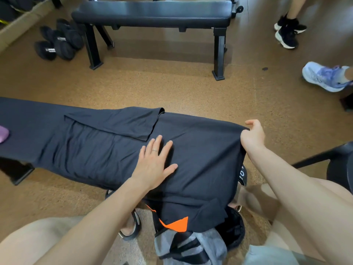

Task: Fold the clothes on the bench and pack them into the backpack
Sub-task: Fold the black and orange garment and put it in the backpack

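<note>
A black garment (107,142) lies spread along the near bench (11,115), one part folded over at the top middle. My left hand (154,161) presses flat on the cloth with straight fingers. My right hand (253,135) pinches the garment's right edge at the end of the bench. The grey and black backpack (191,245) with an orange patch stands on the floor between my legs, partly covered by the hanging cloth. A purple item (3,133) shows at the left edge on the bench.
A second black bench (152,14) stands across the cork floor. Several dumbbells (57,41) lie at its left. Other people's feet in black shoes (288,33) and a white-purple shoe (324,76) are at the right. A dark chair (336,159) is by my right leg.
</note>
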### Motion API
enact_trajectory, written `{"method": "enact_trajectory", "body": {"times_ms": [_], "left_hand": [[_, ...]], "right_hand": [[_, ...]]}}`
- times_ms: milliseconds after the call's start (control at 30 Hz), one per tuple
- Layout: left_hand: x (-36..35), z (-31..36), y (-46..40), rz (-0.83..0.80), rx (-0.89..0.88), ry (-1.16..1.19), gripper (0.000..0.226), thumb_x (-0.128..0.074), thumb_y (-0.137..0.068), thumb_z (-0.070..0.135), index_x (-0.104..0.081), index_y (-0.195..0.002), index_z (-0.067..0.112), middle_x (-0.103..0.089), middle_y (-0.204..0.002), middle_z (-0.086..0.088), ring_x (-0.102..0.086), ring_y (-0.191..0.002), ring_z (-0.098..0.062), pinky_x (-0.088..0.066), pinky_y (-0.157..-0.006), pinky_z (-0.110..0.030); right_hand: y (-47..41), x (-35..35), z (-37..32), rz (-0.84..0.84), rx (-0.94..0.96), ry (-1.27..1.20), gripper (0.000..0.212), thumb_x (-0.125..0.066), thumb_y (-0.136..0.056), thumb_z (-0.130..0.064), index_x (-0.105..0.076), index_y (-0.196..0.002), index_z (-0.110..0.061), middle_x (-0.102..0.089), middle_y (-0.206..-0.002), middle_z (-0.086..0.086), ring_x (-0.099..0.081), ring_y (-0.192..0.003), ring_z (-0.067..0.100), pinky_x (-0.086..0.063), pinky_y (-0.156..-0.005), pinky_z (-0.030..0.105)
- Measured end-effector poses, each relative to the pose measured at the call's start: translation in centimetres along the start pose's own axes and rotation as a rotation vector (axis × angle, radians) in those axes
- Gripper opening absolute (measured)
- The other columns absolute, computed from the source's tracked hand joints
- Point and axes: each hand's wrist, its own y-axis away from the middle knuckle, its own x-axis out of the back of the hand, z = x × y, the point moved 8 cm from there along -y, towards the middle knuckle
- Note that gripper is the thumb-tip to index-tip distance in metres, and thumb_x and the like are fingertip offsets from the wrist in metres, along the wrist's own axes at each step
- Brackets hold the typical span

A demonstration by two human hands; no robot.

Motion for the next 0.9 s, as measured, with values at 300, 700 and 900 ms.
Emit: {"method": "enact_trajectory", "body": {"times_ms": [300,700,900], "left_hand": [[-1.8,-2.3,0.4,-0.166,0.033,0.012,0.091,-0.002,-0.079,0.083,0.012,-0.158,0.04,0.018,-0.168,-0.004,0.013,-0.155,-0.025,-0.004,-0.125,-0.053],[1.6,-11.1,4.7,0.037,0.221,0.123,0.081,-0.026,-0.088,0.071,-0.038,-0.152,0.024,-0.036,-0.153,-0.014,-0.036,-0.138,-0.037,-0.034,-0.113,-0.049],[2.2,-23.8,11.4,0.189,0.719,0.414,0.051,-0.073,-0.086,0.026,-0.044,-0.123,0.007,-0.041,-0.126,-0.019,-0.042,-0.118,-0.041,-0.04,-0.102,-0.049]], "right_hand": [[0.3,-1.1,2.1,-0.128,-0.073,0.115,0.059,-0.064,-0.094,-0.026,-0.038,-0.145,-0.014,-0.053,-0.132,0.009,-0.049,-0.107,0.025,-0.039,-0.088,0.034],[17.6,-11.9,-6.2,-0.237,1.081,0.685,0.049,-0.06,-0.085,-0.012,-0.054,-0.133,-0.01,-0.057,-0.111,0.008,-0.056,-0.101,0.031,-0.047,-0.09,0.044],[29.7,-22.6,-4.7,-0.57,1.333,0.747,0.034,-0.056,-0.08,-0.012,-0.059,-0.114,-0.014,-0.055,-0.097,0.005,-0.055,-0.088,0.03,-0.047,-0.075,0.041]]}}
